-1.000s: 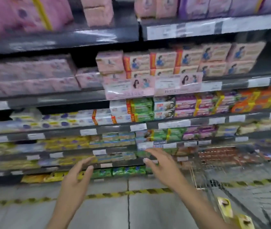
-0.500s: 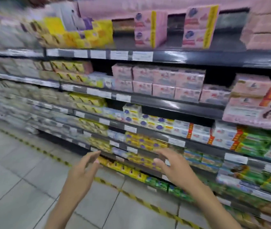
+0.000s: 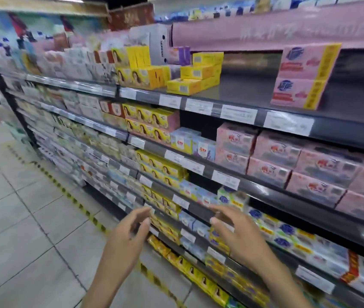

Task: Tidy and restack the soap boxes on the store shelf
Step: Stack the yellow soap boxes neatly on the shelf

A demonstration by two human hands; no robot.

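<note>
Facing a long run of store shelving [image 3: 238, 112] at an angle, packed with soap boxes, floor tiles [image 3: 21, 218] and a yellow-black floor tape line [image 3: 81, 207] on the left. The view has swung left and up compared with a second ago: back then the shelves were seen square-on with a wire cart at lower right; the cart is gone from view and the aisle runs off to the left. Half a second ago the framing was close to this, a bit further back.

Upper shelf holds the untidy bit: a loose yellow soap box pile [image 3: 195, 77] stepped unevenly, lowest box skewed toward the shelf edge, bare shelf beside it, then a two-high pink soap box stack [image 3: 303, 77] standing alone. Below that, pink soap box rows [image 3: 287, 165] look neat. Yellow portrait boxes [image 3: 152, 121] sit in tidy double rows. White price tags [image 3: 238, 112] line the shelf fronts.

Left hand [image 3: 125, 238] is empty, fingers spread and loosely curled, palm facing right. Right hand [image 3: 241, 234] is empty too, fingers extended toward the lower shelves, not touching any box. Both hands keep the same raised, apart pose as in the earlier frames, holding nothing.

Judgement: the turn is a search for the next messy section, nothing restacked yet here; likely target is the yellow pile, well above the hands, so a reach up is needed.
</note>
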